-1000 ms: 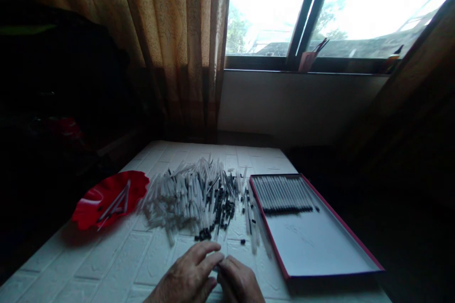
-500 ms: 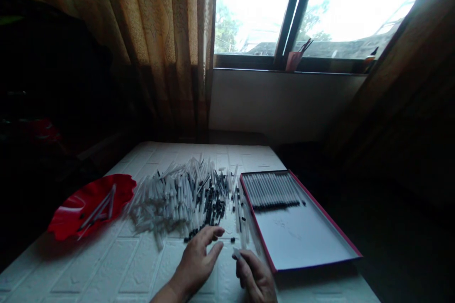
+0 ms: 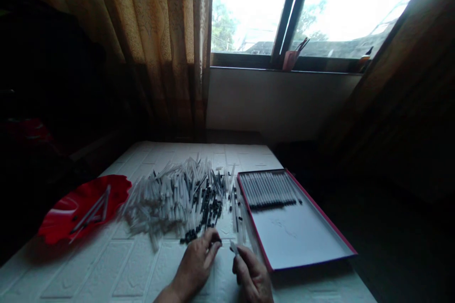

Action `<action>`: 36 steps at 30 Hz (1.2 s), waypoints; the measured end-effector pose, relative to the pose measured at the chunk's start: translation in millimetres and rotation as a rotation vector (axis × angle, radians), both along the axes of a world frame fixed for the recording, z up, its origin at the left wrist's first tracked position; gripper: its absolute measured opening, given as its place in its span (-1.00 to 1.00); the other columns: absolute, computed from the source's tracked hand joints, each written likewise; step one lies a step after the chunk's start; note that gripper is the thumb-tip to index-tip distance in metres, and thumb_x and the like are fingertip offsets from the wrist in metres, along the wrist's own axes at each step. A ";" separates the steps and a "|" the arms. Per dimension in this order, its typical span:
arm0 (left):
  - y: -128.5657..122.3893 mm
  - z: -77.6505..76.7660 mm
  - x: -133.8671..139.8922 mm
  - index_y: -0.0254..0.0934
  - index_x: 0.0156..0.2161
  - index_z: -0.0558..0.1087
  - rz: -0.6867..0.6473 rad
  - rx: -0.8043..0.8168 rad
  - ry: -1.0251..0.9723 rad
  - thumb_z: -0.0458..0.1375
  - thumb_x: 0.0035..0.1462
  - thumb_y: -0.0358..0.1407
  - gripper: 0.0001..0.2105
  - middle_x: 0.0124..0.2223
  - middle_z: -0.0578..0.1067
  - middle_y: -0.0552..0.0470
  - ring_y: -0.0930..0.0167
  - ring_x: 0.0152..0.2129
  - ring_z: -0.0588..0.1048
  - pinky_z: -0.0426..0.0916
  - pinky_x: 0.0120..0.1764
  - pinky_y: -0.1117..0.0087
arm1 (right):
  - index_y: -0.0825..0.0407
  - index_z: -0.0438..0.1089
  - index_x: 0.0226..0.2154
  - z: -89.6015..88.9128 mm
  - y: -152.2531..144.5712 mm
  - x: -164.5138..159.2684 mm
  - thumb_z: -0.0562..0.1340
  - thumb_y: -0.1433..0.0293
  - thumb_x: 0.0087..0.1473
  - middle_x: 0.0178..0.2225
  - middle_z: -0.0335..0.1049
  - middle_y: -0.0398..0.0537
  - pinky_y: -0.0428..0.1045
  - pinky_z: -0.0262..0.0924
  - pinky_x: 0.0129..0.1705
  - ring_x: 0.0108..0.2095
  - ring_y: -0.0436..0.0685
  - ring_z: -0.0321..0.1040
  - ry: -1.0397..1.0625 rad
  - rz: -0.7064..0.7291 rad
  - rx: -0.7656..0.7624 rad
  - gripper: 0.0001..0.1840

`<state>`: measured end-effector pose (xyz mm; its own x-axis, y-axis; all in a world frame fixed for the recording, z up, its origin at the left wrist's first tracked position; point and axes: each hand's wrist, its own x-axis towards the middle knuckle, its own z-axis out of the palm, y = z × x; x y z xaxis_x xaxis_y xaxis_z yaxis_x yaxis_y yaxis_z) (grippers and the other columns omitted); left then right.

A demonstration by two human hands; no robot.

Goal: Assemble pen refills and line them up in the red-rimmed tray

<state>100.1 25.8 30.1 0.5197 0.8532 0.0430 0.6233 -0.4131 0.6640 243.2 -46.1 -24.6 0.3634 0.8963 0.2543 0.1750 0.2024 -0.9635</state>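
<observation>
In the lower centre of the frame, the left hand [image 3: 195, 260] pinches what looks to me like a small black plastic cap [image 3: 219, 241], while the right hand [image 3: 254, 273] grasps a slim translucent plastic tube [image 3: 234, 247]; too light a pinch could drop the cap on the white brick-patterned desk [image 3: 95, 270].

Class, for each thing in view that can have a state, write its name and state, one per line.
Left hand, pinching a small black piece
Right hand, gripping a clear tube
Tray, lidless, partly filled
Pens, lined up in a row
Red dish, holding a few thin pieces
Pile of tubes, loose, jumbled
Table, partly covered
Curtains, parted
Window, unclear whether open or shut
Cup, holding thin sticks
</observation>
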 end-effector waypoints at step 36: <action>-37.8 -20.5 -70.9 -0.22 -0.27 0.41 0.408 -0.645 -0.793 0.29 -0.20 0.19 -0.46 -0.38 0.49 0.12 0.54 -0.68 0.40 0.09 -0.78 0.64 | 0.00 0.40 -0.19 8.6 -0.5 -26.1 0.08 0.34 0.21 -0.43 0.52 -0.04 -0.14 0.32 -0.43 -0.50 0.06 0.46 -0.513 0.254 0.219 -0.78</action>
<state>29.1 -12.0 9.6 0.2156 0.9368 -0.2754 -0.0653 0.2953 0.9532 217.1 -46.7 -16.0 -0.0726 0.8460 0.5282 0.5260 0.4825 -0.7004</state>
